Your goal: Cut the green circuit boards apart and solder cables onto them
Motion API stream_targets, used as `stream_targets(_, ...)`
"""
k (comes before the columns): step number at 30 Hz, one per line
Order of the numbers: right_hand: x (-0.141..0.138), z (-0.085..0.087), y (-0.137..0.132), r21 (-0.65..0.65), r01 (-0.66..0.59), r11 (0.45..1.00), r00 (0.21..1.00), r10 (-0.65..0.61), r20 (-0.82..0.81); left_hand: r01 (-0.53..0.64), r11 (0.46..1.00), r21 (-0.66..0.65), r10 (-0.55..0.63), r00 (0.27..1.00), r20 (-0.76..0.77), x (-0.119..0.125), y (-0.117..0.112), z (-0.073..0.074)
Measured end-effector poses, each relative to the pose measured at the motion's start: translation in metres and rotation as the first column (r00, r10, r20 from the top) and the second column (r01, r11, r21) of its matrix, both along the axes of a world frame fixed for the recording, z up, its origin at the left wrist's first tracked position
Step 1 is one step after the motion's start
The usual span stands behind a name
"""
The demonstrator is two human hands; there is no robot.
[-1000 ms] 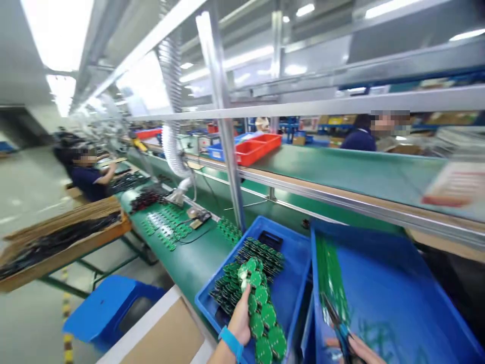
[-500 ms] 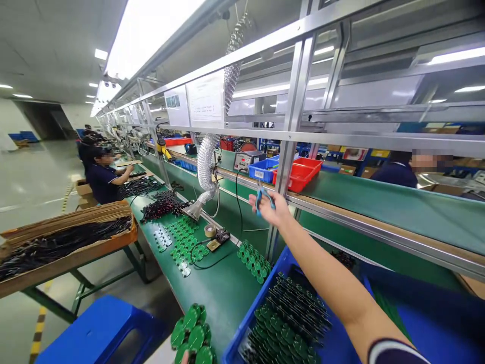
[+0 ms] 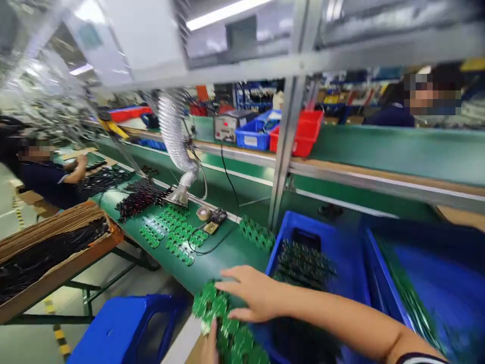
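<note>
Left hand (image 3: 209,351) grips green circuit boards (image 3: 238,339) near blue bin (image 3: 346,255); right hand (image 3: 261,294), palm down, fingers spread, reaches over boards' upper right side, contact unclear. Boards lie between hands.

Green circuit boards (image 3: 237,337) of joined discs, stacked, slanting in the left hand (image 3: 210,345)

Bare right hand (image 3: 261,294), bare forearm (image 3: 341,309), short dark sleeve (image 3: 422,359), white-trimmed, probably navy, blurred at frame edge
</note>
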State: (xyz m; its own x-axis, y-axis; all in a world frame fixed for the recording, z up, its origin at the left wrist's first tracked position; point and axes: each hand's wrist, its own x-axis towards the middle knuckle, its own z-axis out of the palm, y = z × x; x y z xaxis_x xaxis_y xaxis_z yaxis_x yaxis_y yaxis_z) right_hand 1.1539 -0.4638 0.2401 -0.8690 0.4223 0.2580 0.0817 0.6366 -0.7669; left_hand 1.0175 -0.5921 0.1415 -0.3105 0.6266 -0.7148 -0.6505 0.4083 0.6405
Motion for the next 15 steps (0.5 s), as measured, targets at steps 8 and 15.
stream_targets(8, 0.151, -0.069, -0.026, 0.149, 0.541, 0.828, 0.637, -0.519, 0.570, 0.242, 0.960, 0.139, -0.256, 0.962, 0.096, 0.156, 0.105, -0.001)
stream_targets(15, 0.277, -0.099, 0.126, -0.066, 0.487, 0.871, 0.697, -0.343, 0.630, 0.347, 0.938, -0.007, -0.346, 0.936, 0.061, 0.286, 0.228, -0.024)
